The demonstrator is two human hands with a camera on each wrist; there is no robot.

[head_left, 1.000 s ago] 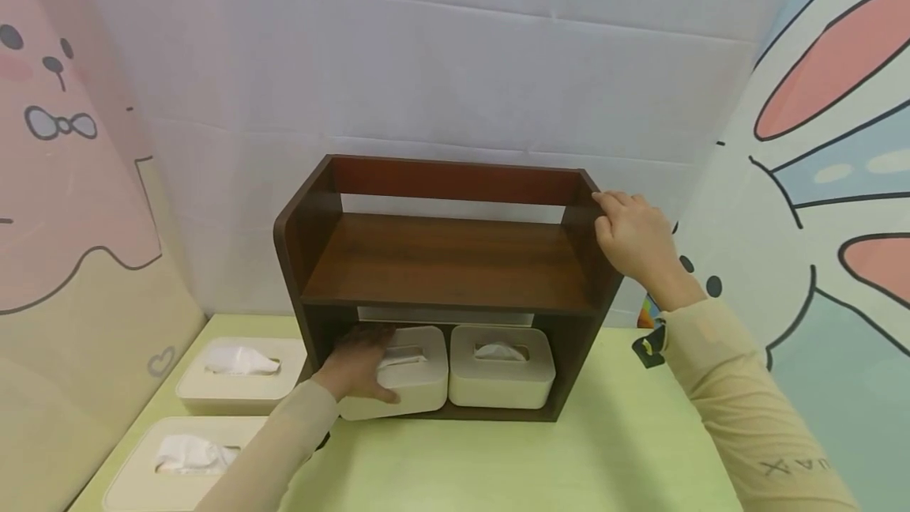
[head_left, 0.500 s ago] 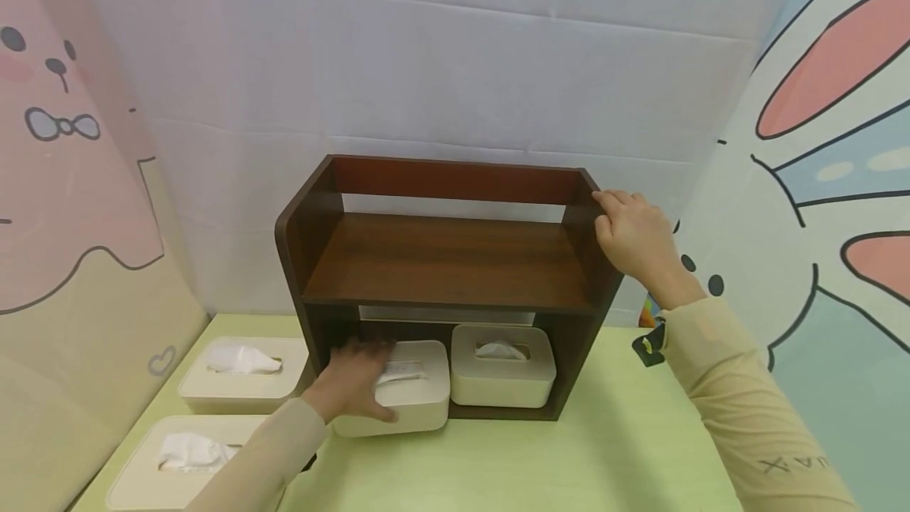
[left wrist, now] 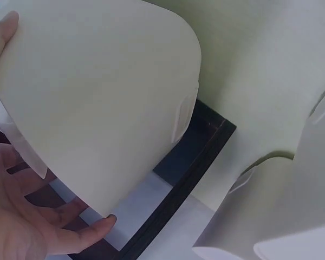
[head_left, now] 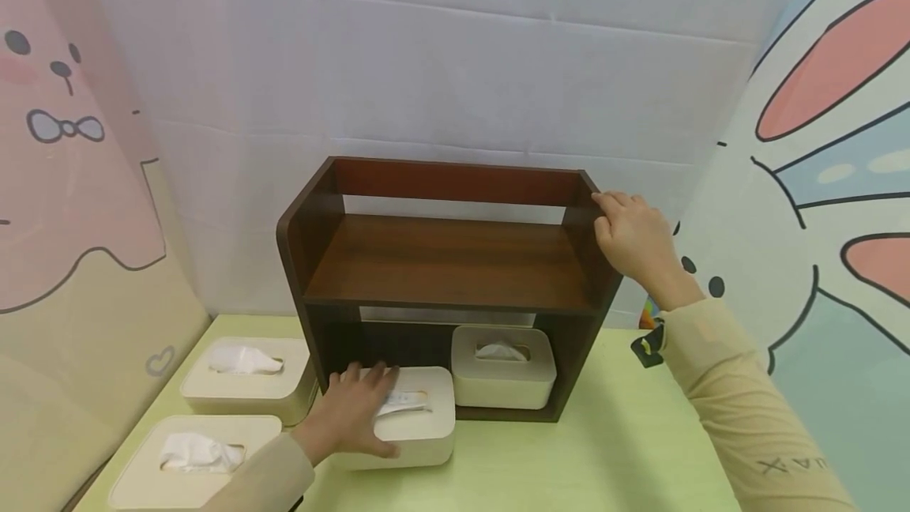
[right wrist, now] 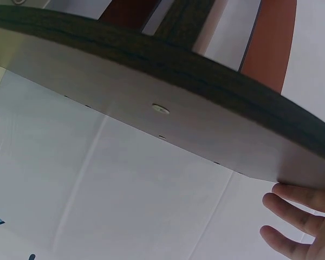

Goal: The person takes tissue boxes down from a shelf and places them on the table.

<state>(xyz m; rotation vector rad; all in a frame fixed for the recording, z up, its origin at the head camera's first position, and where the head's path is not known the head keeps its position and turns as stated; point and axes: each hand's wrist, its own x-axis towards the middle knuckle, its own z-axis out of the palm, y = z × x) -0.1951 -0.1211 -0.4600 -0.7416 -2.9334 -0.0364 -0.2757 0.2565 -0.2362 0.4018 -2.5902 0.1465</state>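
Note:
My left hand (head_left: 348, 413) spans a cream tissue box (head_left: 419, 449), thumb at its front and fingers over its far top edge. This box juts out of the lower left bay of a dark brown desk shelf (head_left: 455, 263). In the left wrist view the same tissue box (left wrist: 103, 97) fills the middle, between thumb and fingers. A second tissue box (head_left: 501, 385) stands in the lower right bay. My right hand (head_left: 636, 239) holds the top of the shelf's right side panel; in the right wrist view its fingers (right wrist: 292, 214) extend past the panel's edge.
Two more tissue boxes, a far one (head_left: 249, 389) and a near one (head_left: 142, 488), stand on the light green table (head_left: 540, 464) left of the shelf. A white cloth wall (head_left: 455, 62) rises behind, with cartoon-printed sheets at both sides.
My left hand has drawn the tissue box forward, out of the lower left bay towards me, baring the bay's dark back. The right hand keeps its place on the shelf.

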